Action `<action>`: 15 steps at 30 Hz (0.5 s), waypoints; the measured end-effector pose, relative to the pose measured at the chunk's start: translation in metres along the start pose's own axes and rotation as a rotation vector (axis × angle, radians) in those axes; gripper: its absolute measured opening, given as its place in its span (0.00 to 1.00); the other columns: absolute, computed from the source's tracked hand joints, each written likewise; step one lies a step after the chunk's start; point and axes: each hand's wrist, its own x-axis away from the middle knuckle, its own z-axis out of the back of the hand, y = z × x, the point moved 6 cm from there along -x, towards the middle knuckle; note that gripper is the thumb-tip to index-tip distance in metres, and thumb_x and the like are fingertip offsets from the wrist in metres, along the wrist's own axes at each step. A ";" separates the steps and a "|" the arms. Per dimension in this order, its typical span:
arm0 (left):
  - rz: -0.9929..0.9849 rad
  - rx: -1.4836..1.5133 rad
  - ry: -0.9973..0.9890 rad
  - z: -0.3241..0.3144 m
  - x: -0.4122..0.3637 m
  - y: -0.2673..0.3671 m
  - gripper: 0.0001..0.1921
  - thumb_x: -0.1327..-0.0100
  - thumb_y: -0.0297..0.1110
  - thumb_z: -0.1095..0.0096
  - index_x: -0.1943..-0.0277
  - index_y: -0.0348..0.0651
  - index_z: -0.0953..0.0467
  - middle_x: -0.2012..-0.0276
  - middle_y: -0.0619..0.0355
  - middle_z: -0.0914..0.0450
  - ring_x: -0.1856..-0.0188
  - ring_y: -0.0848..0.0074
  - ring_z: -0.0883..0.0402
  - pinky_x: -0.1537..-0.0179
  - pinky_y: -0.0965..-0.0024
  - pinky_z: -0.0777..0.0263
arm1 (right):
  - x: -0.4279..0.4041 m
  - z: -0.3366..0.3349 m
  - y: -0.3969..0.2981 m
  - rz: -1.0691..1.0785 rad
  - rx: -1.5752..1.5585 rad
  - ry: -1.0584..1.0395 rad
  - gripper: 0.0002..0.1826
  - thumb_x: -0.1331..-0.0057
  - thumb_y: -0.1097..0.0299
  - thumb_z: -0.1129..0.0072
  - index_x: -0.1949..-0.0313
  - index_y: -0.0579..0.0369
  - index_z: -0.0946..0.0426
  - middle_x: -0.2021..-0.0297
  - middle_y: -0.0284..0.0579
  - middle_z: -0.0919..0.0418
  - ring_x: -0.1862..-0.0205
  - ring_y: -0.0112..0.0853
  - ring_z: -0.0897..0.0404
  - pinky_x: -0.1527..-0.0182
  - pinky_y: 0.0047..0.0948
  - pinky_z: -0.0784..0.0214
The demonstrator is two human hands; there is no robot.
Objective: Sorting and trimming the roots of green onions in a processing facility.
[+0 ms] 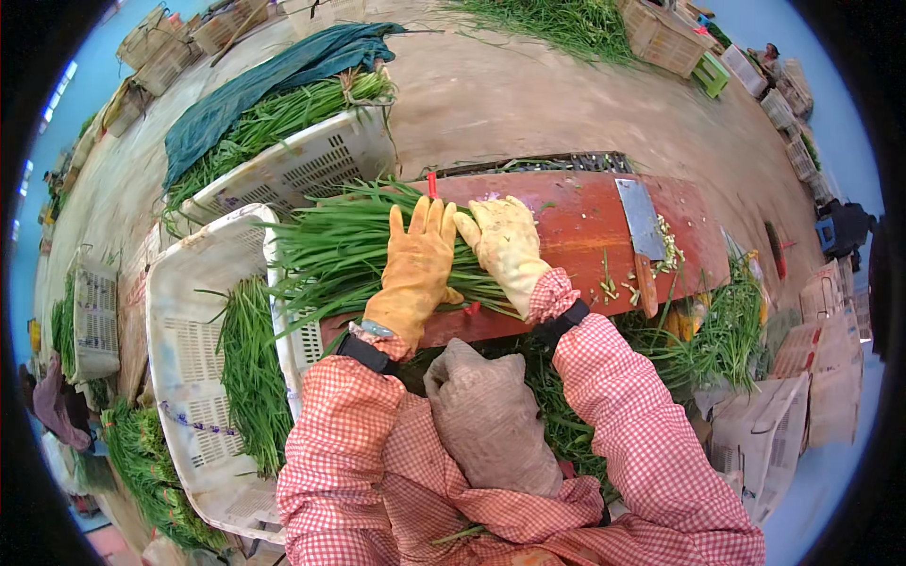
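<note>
A bunch of green garlic chives (333, 244) lies across a red wooden board (580, 212), its leaves hanging past the left edge. My left hand (419, 265), in an orange rubber glove, presses flat on the bunch with fingers spread. At the stem end, my right hand (504, 244) in a pale yellow glove touches the chives; its curled fingertips are hidden from me. A red tie strip (432, 185) sticks out beyond the bunch, and another red bit shows on the near side. Farther right rests a cleaver (640, 219) with a wooden handle, beside chopped stem ends (667, 247).
Left of the board stands a white plastic crate (202, 283) holding a chive bundle (255, 375). Beyond it, another crate (304, 166) is heaped with chives under a green cloth (262, 88). Loose greens (729, 325) lie at the right. A person (771, 60) is far off.
</note>
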 end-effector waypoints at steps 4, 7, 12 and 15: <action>-0.063 -0.035 -0.020 -0.001 -0.003 -0.008 0.69 0.68 0.63 0.17 0.25 0.35 0.47 0.25 0.47 0.42 0.22 0.54 0.51 0.26 0.40 0.56 | -0.002 -0.005 -0.008 0.017 -0.077 -0.122 0.15 0.32 0.55 0.44 0.64 0.52 0.18 0.73 0.42 0.19 0.67 0.41 0.20 0.60 0.44 0.30; -0.104 0.114 -0.030 -0.001 -0.010 -0.013 0.65 0.66 0.61 0.17 0.27 0.33 0.43 0.28 0.46 0.38 0.23 0.55 0.48 0.26 0.43 0.55 | -0.006 0.009 -0.010 0.245 0.084 -0.041 0.11 0.36 0.60 0.42 0.54 0.40 0.20 0.73 0.34 0.24 0.69 0.36 0.20 0.66 0.42 0.31; -0.078 0.194 -0.049 -0.008 -0.010 -0.019 0.61 0.64 0.55 0.15 0.29 0.33 0.40 0.31 0.45 0.33 0.24 0.58 0.44 0.25 0.49 0.52 | -0.010 0.034 0.007 0.223 -0.230 -0.564 0.45 0.42 0.40 0.35 0.34 0.58 0.35 0.39 0.59 0.29 0.34 0.48 0.33 0.30 0.46 0.48; -0.089 0.232 -0.024 -0.011 -0.012 -0.019 0.61 0.67 0.53 0.14 0.30 0.34 0.39 0.31 0.46 0.33 0.25 0.58 0.42 0.25 0.50 0.53 | 0.002 0.039 0.001 0.227 -0.083 -0.793 0.66 0.52 0.31 0.31 0.26 0.64 0.51 0.28 0.63 0.43 0.25 0.51 0.46 0.24 0.48 0.59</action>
